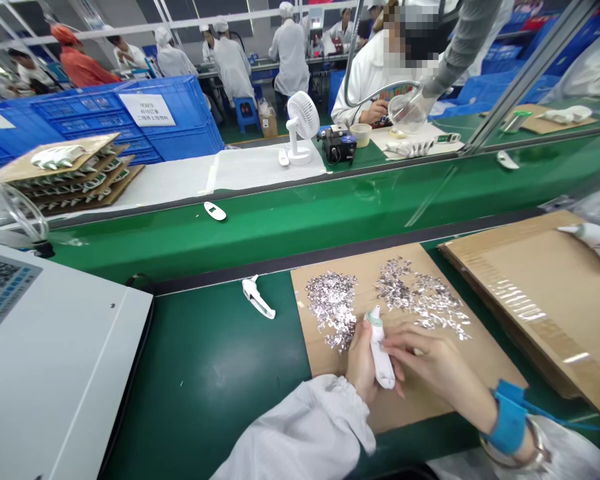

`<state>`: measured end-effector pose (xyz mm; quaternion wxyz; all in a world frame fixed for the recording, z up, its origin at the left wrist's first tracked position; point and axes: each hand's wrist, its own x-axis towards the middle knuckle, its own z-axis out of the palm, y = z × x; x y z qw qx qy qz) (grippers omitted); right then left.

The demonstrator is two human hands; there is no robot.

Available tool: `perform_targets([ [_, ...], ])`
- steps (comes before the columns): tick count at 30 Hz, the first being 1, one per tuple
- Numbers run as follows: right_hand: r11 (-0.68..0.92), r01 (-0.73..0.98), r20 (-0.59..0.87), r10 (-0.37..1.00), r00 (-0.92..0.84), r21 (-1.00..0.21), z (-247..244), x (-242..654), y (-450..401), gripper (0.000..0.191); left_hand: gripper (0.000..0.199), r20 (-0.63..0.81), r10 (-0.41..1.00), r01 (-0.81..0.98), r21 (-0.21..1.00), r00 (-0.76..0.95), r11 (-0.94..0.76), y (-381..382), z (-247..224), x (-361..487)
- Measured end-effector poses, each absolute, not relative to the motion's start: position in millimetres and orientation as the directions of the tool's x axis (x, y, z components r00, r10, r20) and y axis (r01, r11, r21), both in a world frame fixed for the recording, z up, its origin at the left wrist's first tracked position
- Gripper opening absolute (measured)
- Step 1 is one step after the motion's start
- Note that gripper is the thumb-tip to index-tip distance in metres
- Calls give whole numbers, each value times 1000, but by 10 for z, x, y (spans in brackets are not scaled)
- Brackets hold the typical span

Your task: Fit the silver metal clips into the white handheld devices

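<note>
A white handheld device (382, 360) with a pale green ring near its pointed tip is in my left hand (361, 363), whose fingers wrap round it from the left and below. My right hand (425, 360) touches the device's right side with thumb and fingertips pinched together; anything between them is too small to make out. Both hands are over a brown cardboard sheet (325, 369). Beyond them on the sheet lie a pile of small shiny metal pieces (330, 303) at the left and another spread pile (420, 293) at the right. A blue band is round my right wrist.
A white curved shell (258, 298) lies on the green table (205, 373). A large white box (55, 360) stands at the left. Stacked cardboard (530, 287) with a white device (597, 241) is at the right. Past the clear partition, a person works beside a small fan (301, 123).
</note>
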<state>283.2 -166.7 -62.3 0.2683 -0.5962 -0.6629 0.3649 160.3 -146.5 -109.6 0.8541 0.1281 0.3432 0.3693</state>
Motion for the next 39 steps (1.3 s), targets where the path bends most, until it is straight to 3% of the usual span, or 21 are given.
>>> perform_targets([
  [5, 77, 653, -112, 964, -243, -753, -502, 2853, -1702, 27, 41, -489, 722, -532, 488, 490, 692, -1468, -1084, 1584],
  [12, 54, 800, -61, 992, -112, -597, -419, 2942, -1149, 20, 39, -420, 699, -509, 485, 578, 712, -1471, -1055, 1549],
  [18, 162, 790, -109, 955, -278, -591, -604, 2660, -634, 5, 34, -323, 755, -593, 474, 570, 651, -1531, -1088, 1521],
  [22, 176, 806, -125, 948, -294, -565, -699, 2547, -584, 5, 36, -295, 769, -611, 477, 566, 633, -1542, -1089, 1521],
  [26, 149, 783, -162, 939, -304, -603, -712, 2686, -617, 11, 36, -307, 762, -606, 470, 570, 642, -1531, -1073, 1527],
  [35, -120, 666, -282, 949, -141, -737, -674, 2957, -746, 17, 41, -334, 735, -593, 439, 590, 675, -1490, -1115, 1527],
  [39, -176, 563, -289, 950, -117, -808, -512, 2957, -880, 25, 34, -352, 770, -625, 450, 532, 638, -1460, -1060, 1511],
])
